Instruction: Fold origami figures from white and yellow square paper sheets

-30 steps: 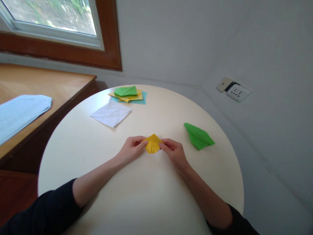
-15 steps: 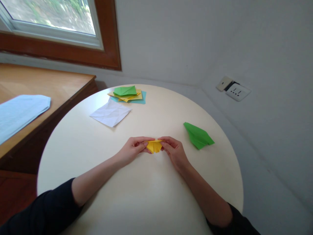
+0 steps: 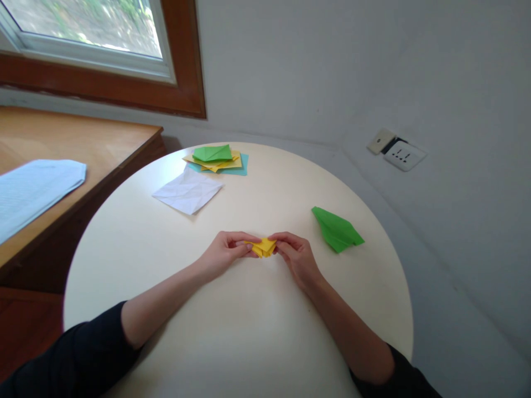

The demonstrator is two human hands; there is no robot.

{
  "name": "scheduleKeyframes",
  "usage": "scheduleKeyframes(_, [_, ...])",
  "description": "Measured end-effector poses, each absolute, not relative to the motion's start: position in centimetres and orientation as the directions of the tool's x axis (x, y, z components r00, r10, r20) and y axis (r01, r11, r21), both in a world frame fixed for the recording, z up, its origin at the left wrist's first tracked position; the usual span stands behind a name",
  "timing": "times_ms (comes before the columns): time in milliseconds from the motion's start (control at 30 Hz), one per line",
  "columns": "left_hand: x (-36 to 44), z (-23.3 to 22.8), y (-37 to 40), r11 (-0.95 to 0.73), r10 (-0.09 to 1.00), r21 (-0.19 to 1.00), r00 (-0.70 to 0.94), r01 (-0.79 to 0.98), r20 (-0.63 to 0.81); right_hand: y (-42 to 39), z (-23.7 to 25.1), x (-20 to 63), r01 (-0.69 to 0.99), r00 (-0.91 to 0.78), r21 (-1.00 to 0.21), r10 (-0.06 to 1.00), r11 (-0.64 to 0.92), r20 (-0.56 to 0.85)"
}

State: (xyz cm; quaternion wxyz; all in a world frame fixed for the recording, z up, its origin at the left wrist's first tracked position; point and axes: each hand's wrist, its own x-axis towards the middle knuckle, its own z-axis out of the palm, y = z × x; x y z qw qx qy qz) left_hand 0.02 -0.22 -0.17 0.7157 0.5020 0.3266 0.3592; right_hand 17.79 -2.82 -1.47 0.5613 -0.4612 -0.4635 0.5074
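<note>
A small folded yellow paper (image 3: 264,246) is held between both hands over the middle of a round cream table (image 3: 232,320). My left hand (image 3: 224,253) pinches its left side with the fingertips. My right hand (image 3: 295,255) pinches its right side. The paper looks folded down flat and narrow, and my fingers hide part of it.
A folded green paper plane (image 3: 337,230) lies right of my hands. A creased white sheet (image 3: 187,190) and a stack of green, yellow and teal papers (image 3: 216,157) lie at the far side. A wooden desk (image 3: 83,143) with a pale blue sheet (image 3: 33,188) stands left. A wall socket (image 3: 403,155) is at right.
The yellow paper's upright pointed top has been folded down, so the piece is now flatter and narrower. Both hands have stayed in place on it.
</note>
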Motion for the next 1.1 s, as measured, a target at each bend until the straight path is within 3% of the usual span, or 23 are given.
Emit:
scheduleKeyframes(233, [0.14, 0.29, -0.31, 0.271, 0.864, 0.952, 0.473, -0.144, -0.175, -2.91, -1.42, 17.92, -0.121, 0.022, -0.99, 0.998, 0.069, 0.067])
scheduleKeyframes(533, [0.32, 0.24, -0.13, 0.31, 0.878, 0.926, 0.439, -0.215, -0.192, -2.78, -1.41, 17.64, -0.128, -0.003, -0.991, 0.999, 0.045, 0.045])
scheduleKeyframes(833, [0.25, 0.15, 0.06, 0.107, 0.913, 0.994, 0.397, -0.01, -0.094, -2.63, -1.43, 17.53, -0.05, 0.033, -0.995, 0.996, 0.083, 0.081])
scheduleKeyframes(1100, [0.35, 0.02, 0.1, 0.046, 0.922, 0.998, 0.381, 0.054, -0.063, -2.55, -1.67, 17.46, -0.015, 0.039, -0.997, 0.996, 0.079, 0.079])
